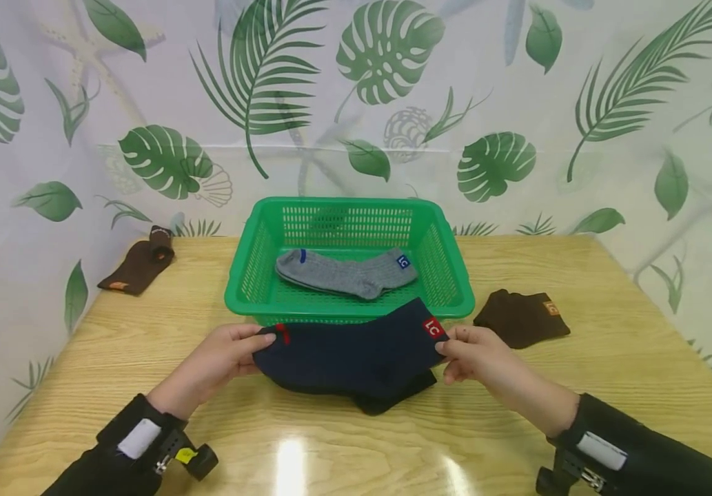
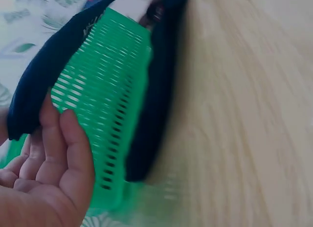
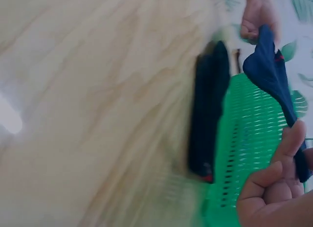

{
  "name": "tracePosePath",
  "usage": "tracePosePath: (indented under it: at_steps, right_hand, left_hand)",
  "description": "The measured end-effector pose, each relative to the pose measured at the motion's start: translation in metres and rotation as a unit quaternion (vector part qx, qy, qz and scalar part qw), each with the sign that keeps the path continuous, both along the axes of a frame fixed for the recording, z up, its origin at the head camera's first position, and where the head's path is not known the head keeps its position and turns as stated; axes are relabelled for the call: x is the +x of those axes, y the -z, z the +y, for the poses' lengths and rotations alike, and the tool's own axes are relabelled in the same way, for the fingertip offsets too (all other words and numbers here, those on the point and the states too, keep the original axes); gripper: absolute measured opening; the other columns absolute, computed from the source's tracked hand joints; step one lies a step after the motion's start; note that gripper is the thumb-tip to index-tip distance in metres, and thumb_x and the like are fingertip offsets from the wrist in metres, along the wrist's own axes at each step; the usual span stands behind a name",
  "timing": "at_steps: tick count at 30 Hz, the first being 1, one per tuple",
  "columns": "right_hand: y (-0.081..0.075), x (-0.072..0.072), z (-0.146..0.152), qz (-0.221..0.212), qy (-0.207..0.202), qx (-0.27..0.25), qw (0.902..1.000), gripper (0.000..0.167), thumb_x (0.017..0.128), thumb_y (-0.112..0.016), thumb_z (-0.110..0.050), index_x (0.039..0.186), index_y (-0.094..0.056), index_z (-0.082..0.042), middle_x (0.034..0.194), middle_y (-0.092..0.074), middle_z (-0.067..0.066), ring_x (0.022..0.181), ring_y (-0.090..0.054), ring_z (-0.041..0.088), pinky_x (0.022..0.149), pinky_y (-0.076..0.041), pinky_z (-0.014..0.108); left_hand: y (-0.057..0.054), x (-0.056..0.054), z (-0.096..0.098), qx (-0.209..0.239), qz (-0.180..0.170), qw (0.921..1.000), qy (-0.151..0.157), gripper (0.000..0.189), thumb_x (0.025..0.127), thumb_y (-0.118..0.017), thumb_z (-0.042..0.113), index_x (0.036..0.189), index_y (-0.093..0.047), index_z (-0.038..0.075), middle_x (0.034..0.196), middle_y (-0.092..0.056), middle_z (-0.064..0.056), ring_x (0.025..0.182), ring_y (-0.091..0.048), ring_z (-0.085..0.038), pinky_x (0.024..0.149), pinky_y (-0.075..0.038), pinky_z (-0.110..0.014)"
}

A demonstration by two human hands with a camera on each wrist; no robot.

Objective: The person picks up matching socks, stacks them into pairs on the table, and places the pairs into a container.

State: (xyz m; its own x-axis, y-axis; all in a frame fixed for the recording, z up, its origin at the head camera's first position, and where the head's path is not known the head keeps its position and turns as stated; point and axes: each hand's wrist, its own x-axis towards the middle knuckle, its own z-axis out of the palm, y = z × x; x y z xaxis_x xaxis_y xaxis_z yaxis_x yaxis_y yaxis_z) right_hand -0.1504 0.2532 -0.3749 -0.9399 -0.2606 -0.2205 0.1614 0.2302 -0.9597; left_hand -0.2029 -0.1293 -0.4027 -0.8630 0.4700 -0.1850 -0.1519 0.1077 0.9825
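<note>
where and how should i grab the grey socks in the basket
Probably by the labelled cuff at the right end of the grey socks, pinched from above with the right hand, nearer that end, once free: they lie flat inside the walled green basket.

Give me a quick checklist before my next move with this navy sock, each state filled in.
1. Left grip on the held sock's red-mark end: ok.
2. Right grip by its LC label: ok.
3. Held sock laid on the other navy sock: not ok, wrist views show them apart.
4. Grey socks inside the basket: ok.
5. Left brown sock beside right brown sock: not ok, they're at opposite sides.
6. Held sock free of holes: cannot tell, some surfaces are hidden.
</note>
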Motion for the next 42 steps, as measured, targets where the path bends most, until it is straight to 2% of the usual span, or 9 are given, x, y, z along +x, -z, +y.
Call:
tracePosePath:
  at_steps: [13, 19, 22, 27, 30, 34, 36, 38, 42]
  right_hand:
    - [0.038, -0.015, -0.008, -0.038, 0.0, 0.086, 0.9955, 0.014, 0.094, -0.05, -0.009, 0.081, -0.051, -0.004, 0.088, -0.072, 0.017, 0.054, -0.062, 0.012, 0.053, -0.042, 0.024]
    - [0.034, -0.018, -0.009, -0.007, -0.035, 0.173, 0.9842, 0.023, 0.092, -0.053, -0.005, 0.072, -0.043, -0.008, 0.071, -0.069, 0.011, 0.055, -0.066, 0.018, 0.054, -0.051, 0.028]
    - [0.032, -0.019, -0.01, 0.049, -0.072, 0.265, 0.9602, 0.034, 0.089, -0.06, -0.007, 0.064, -0.037, -0.013, 0.056, -0.054, -0.002, 0.049, -0.059, 0.013, 0.052, -0.047, 0.026]
    - [0.029, -0.019, -0.012, 0.136, -0.119, 0.427, 0.8862, 0.047, 0.087, -0.072, -0.027, 0.057, -0.037, -0.017, 0.053, -0.028, -0.008, 0.047, -0.031, 0.007, 0.05, -0.027, 0.023]
    - [0.022, -0.016, -0.019, 0.164, -0.123, 0.48, 0.853, 0.047, 0.086, -0.073, -0.036, 0.057, -0.041, -0.017, 0.052, -0.032, -0.007, 0.047, -0.03, 0.008, 0.047, -0.026, 0.024]
    - [0.015, -0.011, -0.031, 0.268, -0.131, 0.55, 0.78, 0.034, 0.085, -0.074, -0.038, 0.073, -0.054, -0.012, 0.061, -0.043, -0.004, 0.055, -0.042, 0.013, 0.048, -0.035, 0.028]
    - [0.013, -0.009, -0.037, 0.313, -0.14, 0.573, 0.7445, 0.036, 0.084, -0.076, -0.038, 0.091, -0.06, -0.007, 0.075, -0.054, 0.002, 0.066, -0.053, 0.019, 0.056, -0.045, 0.032]
    - [0.014, -0.007, -0.043, 0.325, -0.155, 0.576, 0.7338, 0.047, 0.08, -0.079, -0.037, 0.107, -0.062, -0.001, 0.092, -0.06, 0.01, 0.076, -0.059, 0.024, 0.064, -0.05, 0.037]
    - [0.019, -0.002, -0.048, 0.318, -0.175, 0.557, 0.7471, 0.053, 0.074, -0.083, -0.02, 0.115, -0.061, 0.006, 0.12, -0.054, 0.025, 0.088, -0.063, 0.035, 0.071, -0.055, 0.041]
  left_hand:
    - [0.021, -0.013, 0.02, -0.187, 0.074, 0.9794, -0.015, 0.027, 0.097, -0.058, 0.017, 0.112, -0.065, -0.005, 0.103, -0.062, -0.008, 0.087, -0.058, -0.014, 0.074, -0.052, -0.031]
    - [0.023, -0.019, 0.024, -0.262, 0.176, 0.9489, 0.005, 0.023, 0.096, -0.06, 0.016, 0.109, -0.068, -0.001, 0.097, -0.065, -0.009, 0.076, -0.058, -0.015, 0.066, -0.05, -0.03]
    - [0.022, -0.021, 0.026, -0.298, 0.229, 0.9266, 0.017, 0.025, 0.094, -0.062, 0.015, 0.113, -0.068, -0.001, 0.103, -0.068, -0.013, 0.076, -0.063, -0.018, 0.067, -0.052, -0.032]
    - [0.013, -0.02, 0.029, -0.328, 0.239, 0.9128, 0.047, 0.036, 0.094, -0.064, 0.021, 0.122, -0.064, -0.002, 0.121, -0.063, -0.02, 0.101, -0.064, -0.035, 0.085, -0.052, -0.046]
    - [0.0, -0.008, 0.031, -0.392, 0.269, 0.8783, 0.054, 0.043, 0.092, -0.068, 0.025, 0.122, -0.06, -0.005, 0.119, -0.062, -0.023, 0.106, -0.061, -0.04, 0.089, -0.049, -0.049]
    - [-0.012, 0.024, 0.046, -0.498, 0.364, 0.7844, 0.067, 0.06, 0.084, -0.076, 0.032, 0.126, -0.056, -0.007, 0.123, -0.056, -0.027, 0.116, -0.051, -0.045, 0.095, -0.044, -0.054]
    - [-0.013, 0.037, 0.056, -0.512, 0.407, 0.7488, 0.107, 0.067, 0.083, -0.077, 0.036, 0.132, -0.053, -0.004, 0.133, -0.049, -0.028, 0.124, -0.044, -0.047, 0.099, -0.04, -0.057]
    - [-0.012, 0.044, 0.066, -0.5, 0.434, 0.7299, 0.168, 0.069, 0.085, -0.075, 0.035, 0.141, -0.049, 0.004, 0.146, -0.039, -0.024, 0.134, -0.036, -0.043, 0.104, -0.035, -0.058]
    - [-0.007, 0.047, 0.08, -0.479, 0.444, 0.7034, 0.28, 0.066, 0.091, -0.069, 0.033, 0.15, -0.04, 0.025, 0.158, -0.027, -0.01, 0.143, -0.029, -0.032, 0.103, -0.037, -0.059]
